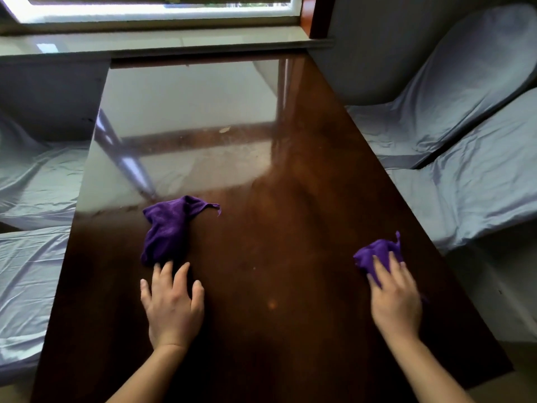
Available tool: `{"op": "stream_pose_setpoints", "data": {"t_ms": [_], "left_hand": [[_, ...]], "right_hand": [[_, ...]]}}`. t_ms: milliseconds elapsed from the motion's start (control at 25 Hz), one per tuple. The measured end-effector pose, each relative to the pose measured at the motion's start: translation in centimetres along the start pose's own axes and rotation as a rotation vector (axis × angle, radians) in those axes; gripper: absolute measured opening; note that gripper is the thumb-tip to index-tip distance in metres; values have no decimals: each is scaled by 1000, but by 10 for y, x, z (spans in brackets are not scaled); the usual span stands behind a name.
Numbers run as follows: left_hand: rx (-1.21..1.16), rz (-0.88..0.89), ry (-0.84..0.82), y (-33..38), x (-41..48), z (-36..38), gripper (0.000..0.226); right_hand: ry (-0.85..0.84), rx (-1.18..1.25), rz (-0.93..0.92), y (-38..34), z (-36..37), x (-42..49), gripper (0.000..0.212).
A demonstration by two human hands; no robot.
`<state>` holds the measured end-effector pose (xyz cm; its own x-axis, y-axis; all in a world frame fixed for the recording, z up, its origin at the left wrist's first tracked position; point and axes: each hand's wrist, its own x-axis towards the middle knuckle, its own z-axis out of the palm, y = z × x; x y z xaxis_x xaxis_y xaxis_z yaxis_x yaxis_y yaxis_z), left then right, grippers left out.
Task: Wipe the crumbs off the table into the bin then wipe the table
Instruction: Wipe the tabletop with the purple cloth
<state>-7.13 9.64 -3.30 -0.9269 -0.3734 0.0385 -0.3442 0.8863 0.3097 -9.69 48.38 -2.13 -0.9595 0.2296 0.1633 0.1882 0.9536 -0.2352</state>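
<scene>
A glossy dark wooden table (261,228) fills the middle of the head view. Two purple cloths lie on it. The bigger cloth (168,228) sits crumpled left of centre, and my left hand (173,306) lies flat just below it, fingers spread, fingertips at its near edge. The smaller cloth (374,254) is close to the table's right edge, with my right hand (395,298) pressed on its near part, fingers over it. A pale crumb (224,130) and faint specks lie farther up the table. No bin is in view.
Chairs draped in grey-blue fabric stand on both sides: two on the right (465,112) and two on the left (29,184). A window sill (145,43) and a window close off the far end of the table.
</scene>
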Motion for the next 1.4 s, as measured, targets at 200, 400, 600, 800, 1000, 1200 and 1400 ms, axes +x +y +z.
{"op": "stream_pose_setpoints", "data": {"t_ms": [200,400,600,800,1000,1200,1400], "left_hand": [[132,163,-110,7,-5,-1,65],[137,331,-123,3,-9,-5,59],[131,235,-155,2,-18,4,64],[203,236,-192,2,-19,7,69],[136,235,-196,1,-20,1,66],[146,237,-160,2,-22,3,61],[146,241,-137,-1,-22,6,59]], "right_hand": [[-98,80,-383,-94,22,-115,60],[-119,-40,-407,-26,10,-31,57],[-56,-15,168,-16,18,75,44],[-75,137,-124,-122,37,43,43],[-183,168,-829,-169,40,-28,44],[-153,50,-195,-103,43,97,46],[-136,167,-320,-199,58,56,46]]}}
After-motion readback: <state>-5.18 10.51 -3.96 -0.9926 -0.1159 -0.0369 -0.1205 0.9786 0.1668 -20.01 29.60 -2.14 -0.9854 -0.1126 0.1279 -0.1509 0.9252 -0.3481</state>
